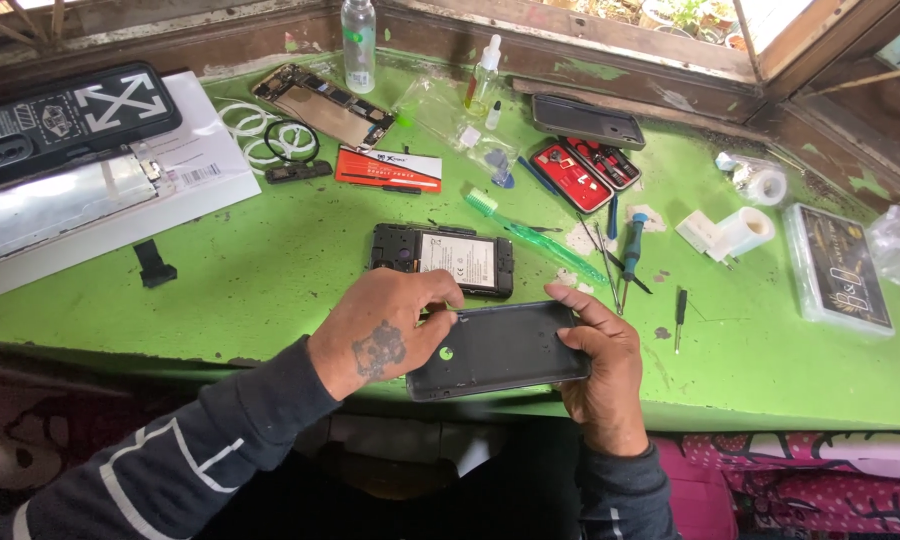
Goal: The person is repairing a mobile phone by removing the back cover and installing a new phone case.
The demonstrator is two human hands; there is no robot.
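Green paint covers the table, and over its near edge both hands hold a dark grey phone back cover, level and a little above the surface. The left hand is closed on the cover's left end, thumb and fingers pinched at its upper left corner beside a small green dot on the panel. The right hand is closed on the right end, fingers curled along the top edge and the palm under the corner.

Just beyond the cover, close to the left fingertips, lies the opened phone body with its pale battery showing. A green toothbrush lies to its right, then tweezers and a blue-handled screwdriver. A red tool case sits open farther back, with a clear bottle near the window ledge.

The step in hand looks like working the cover's corner, perhaps checking or picking at an edge; the fingertips hide the exact spot. A next move would call for a steady right-hand hold while the left fingers work finely along the rim.
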